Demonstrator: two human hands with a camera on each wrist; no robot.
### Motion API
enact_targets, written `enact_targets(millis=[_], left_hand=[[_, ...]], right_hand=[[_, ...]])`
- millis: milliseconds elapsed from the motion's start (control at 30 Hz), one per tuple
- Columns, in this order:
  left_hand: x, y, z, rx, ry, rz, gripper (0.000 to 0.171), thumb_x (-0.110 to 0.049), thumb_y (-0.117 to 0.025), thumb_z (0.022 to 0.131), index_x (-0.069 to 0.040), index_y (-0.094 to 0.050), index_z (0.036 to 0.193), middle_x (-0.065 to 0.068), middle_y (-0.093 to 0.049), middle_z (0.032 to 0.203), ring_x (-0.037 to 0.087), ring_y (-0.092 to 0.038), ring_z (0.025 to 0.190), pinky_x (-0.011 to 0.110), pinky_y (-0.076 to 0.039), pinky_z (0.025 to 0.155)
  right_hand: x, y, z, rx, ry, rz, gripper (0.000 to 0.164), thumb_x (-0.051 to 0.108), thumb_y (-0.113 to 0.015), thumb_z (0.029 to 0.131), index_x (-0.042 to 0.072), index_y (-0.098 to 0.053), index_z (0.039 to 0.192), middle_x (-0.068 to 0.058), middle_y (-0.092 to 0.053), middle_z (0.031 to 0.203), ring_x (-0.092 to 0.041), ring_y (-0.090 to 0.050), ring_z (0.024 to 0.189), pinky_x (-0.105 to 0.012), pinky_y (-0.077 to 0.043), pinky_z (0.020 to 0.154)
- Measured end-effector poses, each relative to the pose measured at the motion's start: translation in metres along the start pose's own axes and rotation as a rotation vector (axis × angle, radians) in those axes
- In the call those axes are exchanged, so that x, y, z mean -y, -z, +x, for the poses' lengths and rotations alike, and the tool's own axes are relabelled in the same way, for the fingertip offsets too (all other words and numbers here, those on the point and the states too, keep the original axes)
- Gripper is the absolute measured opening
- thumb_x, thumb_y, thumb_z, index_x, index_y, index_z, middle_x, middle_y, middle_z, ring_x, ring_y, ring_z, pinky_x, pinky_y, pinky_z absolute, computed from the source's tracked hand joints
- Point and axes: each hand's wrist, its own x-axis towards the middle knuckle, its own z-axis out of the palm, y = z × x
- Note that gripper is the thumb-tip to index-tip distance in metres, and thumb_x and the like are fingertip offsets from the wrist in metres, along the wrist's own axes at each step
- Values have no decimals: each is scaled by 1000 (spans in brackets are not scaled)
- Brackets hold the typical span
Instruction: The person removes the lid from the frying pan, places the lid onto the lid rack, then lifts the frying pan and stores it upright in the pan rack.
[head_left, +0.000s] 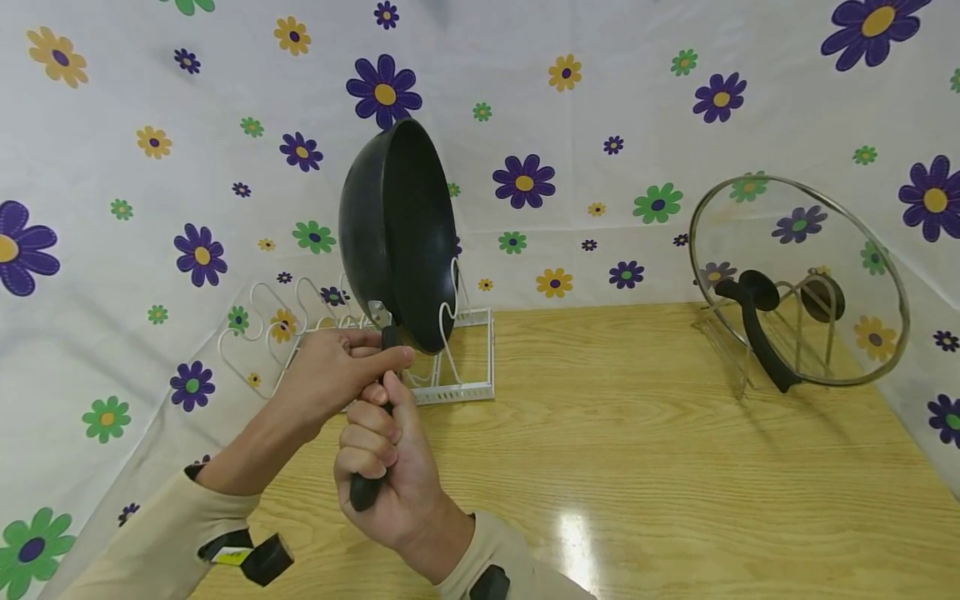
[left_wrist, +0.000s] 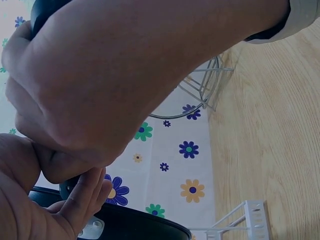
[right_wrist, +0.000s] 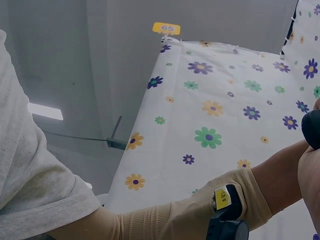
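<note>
A black wok (head_left: 363, 208) stands tilted on its side at the white wire rack (head_left: 465, 390), its hollow facing right. Its handle points down toward me. My right hand (head_left: 390, 467) grips the black handle (head_left: 367, 492), fingers curled round it with the handle's end sticking out below. Just above, my left hand (head_left: 330, 375) holds the handle near the metal joint, thumb across it. In the left wrist view the right hand (left_wrist: 85, 90) covers much of the handle, and the wok's rim (left_wrist: 150, 222) shows below. The handle's end (right_wrist: 312, 129) appears at the right wrist view's edge.
At the right, a glass lid (head_left: 798, 283) with a steel rim and black handle leans upright on a wire stand (head_left: 742, 367). Both stand on a wood-grain table (head_left: 637, 467). Flowered cloth (head_left: 585, 192) hangs behind and at the sides.
</note>
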Motion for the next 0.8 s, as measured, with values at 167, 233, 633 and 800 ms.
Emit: enact_targets(millis=[167, 233, 633, 800], left_hand=[[0, -1, 1, 2, 27, 22, 39, -40, -78, 88, -9, -62, 70, -7, -49, 56, 13, -49, 56, 26, -38, 48], [0, -1, 2, 7, 34, 20, 38, -40, -78, 88, -9, -63, 73, -7, -50, 57, 14, -50, 58, 27, -39, 48], [1, -6, 2, 24, 32, -57, 46, -35, -78, 88, -14, -47, 62, -8, -37, 53, 11, -41, 50, 25, -34, 46], [2, -9, 3, 20, 15, -28, 48, -37, -77, 89, -14, -45, 62, -8, -35, 54, 12, -39, 50, 25, -33, 46]], right_hand=[[2, 1, 0, 13, -1, -2, 36, 37, -43, 111, 15, -54, 86, 11, -33, 61, -2, -30, 48, -9, -19, 52], [3, 2, -1, 16, -1, -3, 35, 36, -43, 111, 15, -54, 86, 11, -33, 61, -2, -30, 48, -9, -19, 52], [5, 3, -3, -4, 17, 14, 38, 38, -41, 111, 14, -54, 86, 11, -35, 60, -3, -34, 47, -10, -20, 51], [6, 5, -5, -7, 20, 32, 38, 38, -42, 111, 14, -55, 86, 10, -36, 60, -3, -35, 47, -10, -20, 51]])
